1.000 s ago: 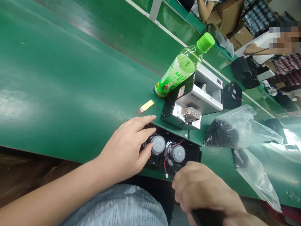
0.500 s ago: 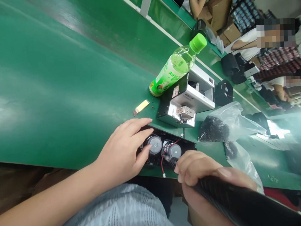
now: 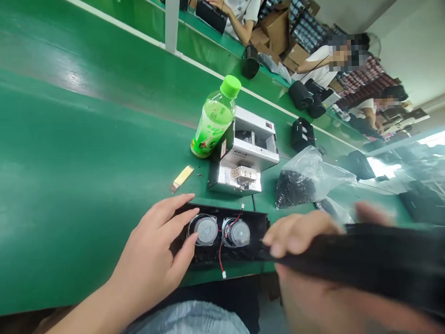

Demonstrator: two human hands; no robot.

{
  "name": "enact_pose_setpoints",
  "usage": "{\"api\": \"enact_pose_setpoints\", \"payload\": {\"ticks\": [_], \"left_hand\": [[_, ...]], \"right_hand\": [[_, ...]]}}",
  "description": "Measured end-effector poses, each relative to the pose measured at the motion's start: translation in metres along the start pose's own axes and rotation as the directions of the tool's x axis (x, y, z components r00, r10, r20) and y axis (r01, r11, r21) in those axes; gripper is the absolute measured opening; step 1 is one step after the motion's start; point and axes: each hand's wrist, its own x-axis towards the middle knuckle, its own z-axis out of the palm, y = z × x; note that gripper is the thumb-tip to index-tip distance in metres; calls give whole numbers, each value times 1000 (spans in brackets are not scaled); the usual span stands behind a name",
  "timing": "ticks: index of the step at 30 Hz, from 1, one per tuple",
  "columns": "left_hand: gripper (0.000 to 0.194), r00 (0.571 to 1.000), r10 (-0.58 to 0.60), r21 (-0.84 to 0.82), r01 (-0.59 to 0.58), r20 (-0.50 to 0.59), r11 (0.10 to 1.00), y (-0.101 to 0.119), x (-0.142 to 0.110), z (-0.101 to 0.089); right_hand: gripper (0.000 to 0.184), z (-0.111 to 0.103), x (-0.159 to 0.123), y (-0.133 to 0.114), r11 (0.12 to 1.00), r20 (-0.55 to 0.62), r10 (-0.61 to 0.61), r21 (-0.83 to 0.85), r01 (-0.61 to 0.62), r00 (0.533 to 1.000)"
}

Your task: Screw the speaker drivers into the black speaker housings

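Note:
An open black speaker housing (image 3: pixel 259 226) lies by the table's near edge, with two round speaker drivers (image 3: pixel 205 230) inside. A red wire (image 3: pixel 220 257) with white connectors runs across it. My left hand (image 3: pixel 155 247) lies over the housing's left end, fingers spread and slightly bent, thumb and fingertips beside the left driver. To the right, my right hand (image 3: pixel 301 232) is wrapped round a long black tool (image 3: pixel 360 252), which looks like an electric screwdriver. Motion blurs it, and its tip is hard to make out near the housing's right end.
Behind the housing stand a metal machine (image 3: pixel 249 156) and a green-capped drink bottle (image 3: pixel 215 121). A yellow-handled blade (image 3: pixel 182 178) lies left of them on the green table (image 3: pixel 81 191). Plastic bags of small black parts (image 3: pixel 294 186) sit to the right. Co-workers (image 3: pixel 239 15) sit across the table.
The screwdriver's bit was over the right driver; the right hand has drawn it away to the right. The left hand stays on the housing. The camera view has shifted.

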Motion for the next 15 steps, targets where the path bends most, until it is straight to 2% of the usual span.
{"api": "enact_pose_setpoints", "payload": {"ticks": [2,3,5,7,9,11,13,15], "left_hand": [[36,1000,-7,3,7,-8,1000,2,1,1],[36,1000,-11,5,11,-12,1000,4,2,1],[34,1000,-14,8,14,-9,1000,7,4,3],[34,1000,-10,12,9,3,1000,8,5,4],[35,1000,-3,11,3,29,1000,8,5,4],[38,998,-8,-2,8,54,1000,7,4,3],[39,997,-25,-19,27,79,999,7,3,2],[39,995,-45,-23,47,90,999,6,2,1]], "right_hand": [[52,-6,36,-10,998,-58,-33,43,36,998],[55,-6,55,-12,999,18,-25,37,24,1000],[60,1,87,-7,998,48,-66,2,66,997],[68,15,107,8,987,-39,-157,15,158,987],[65,27,115,27,984,-37,-176,24,177,984],[59,33,115,42,990,36,-140,23,139,989],[60,33,113,51,993,64,-117,1,118,991],[62,30,112,55,990,37,-132,-38,133,991]]}}
